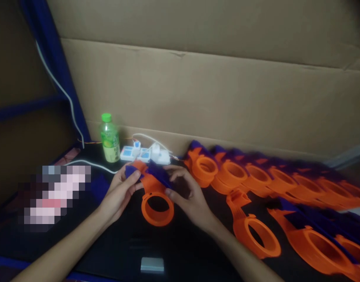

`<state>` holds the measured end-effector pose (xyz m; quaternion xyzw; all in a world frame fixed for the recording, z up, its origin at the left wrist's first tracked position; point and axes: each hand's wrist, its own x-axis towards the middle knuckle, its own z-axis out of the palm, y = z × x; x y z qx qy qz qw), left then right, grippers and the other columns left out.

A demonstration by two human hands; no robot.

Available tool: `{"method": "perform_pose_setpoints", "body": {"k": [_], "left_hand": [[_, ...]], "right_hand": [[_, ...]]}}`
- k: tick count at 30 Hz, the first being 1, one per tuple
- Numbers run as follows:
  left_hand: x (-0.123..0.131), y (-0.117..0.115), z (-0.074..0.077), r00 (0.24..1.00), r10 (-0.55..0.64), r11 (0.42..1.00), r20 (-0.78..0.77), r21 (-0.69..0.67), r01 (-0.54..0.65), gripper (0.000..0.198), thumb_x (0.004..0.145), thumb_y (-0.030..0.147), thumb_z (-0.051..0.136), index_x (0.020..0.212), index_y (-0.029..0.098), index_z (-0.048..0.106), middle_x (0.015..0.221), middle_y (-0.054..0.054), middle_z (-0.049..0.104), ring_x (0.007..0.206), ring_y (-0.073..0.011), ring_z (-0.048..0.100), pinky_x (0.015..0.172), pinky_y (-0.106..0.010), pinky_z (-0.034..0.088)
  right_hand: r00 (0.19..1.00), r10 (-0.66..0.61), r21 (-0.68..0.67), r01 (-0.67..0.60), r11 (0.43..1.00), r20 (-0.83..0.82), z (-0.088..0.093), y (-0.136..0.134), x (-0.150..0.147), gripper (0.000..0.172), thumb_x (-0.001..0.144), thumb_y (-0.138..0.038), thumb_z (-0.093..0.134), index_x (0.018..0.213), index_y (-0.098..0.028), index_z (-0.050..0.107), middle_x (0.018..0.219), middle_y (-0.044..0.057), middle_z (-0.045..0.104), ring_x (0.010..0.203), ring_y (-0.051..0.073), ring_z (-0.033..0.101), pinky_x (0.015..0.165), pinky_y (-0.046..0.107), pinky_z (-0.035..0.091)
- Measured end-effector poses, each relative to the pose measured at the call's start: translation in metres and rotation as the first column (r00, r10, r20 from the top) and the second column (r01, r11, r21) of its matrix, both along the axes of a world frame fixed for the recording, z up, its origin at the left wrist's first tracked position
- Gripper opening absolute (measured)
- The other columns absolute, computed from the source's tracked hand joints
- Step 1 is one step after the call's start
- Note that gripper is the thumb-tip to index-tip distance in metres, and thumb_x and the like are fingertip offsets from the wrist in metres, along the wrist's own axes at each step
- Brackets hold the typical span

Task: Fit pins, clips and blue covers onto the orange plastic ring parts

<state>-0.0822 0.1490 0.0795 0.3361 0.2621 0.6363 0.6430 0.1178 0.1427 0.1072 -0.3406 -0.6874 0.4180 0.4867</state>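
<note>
An orange part with a round ring (157,209) hangs between my two hands, with dark blue pieces at its upper end. My left hand (122,190) is closed on the upper left of this part, thumb on the dark blue and orange piece. On the other side, my right hand (190,192) has its thumb and fingers around the dark blue piece (160,174). The ring points down toward me, above the black table (118,250). Parts of the fingers are hidden behind the piece.
Several orange and blue ring parts (231,174) line the back right. A single orange part (256,235) and more assembled ones (321,248) lie nearer. A green-capped bottle (110,139) and a power strip (147,154) stand behind my hands. A small grey block (152,264) lies in front.
</note>
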Motion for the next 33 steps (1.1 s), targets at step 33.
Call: {"method": "perform_pose_setpoints", "body": {"k": [33], "left_hand": [[0.006,-0.025,0.006,0.901,0.044,0.955,-0.432,0.283,0.089,0.061,0.064,0.011,0.086,0.119,0.028,0.066,0.11,-0.004,0.069,0.102,-0.0254,0.065,0.088,-0.033,0.051]], "right_hand": [[0.989,0.023,-0.39,-0.079,0.917,-0.148,-0.008,-0.006,0.007,0.025,0.08,-0.039,0.077,0.096,-0.021,0.07,0.084,0.0,0.059,0.077,0.012,0.052,0.069,0.023,0.043]]}}
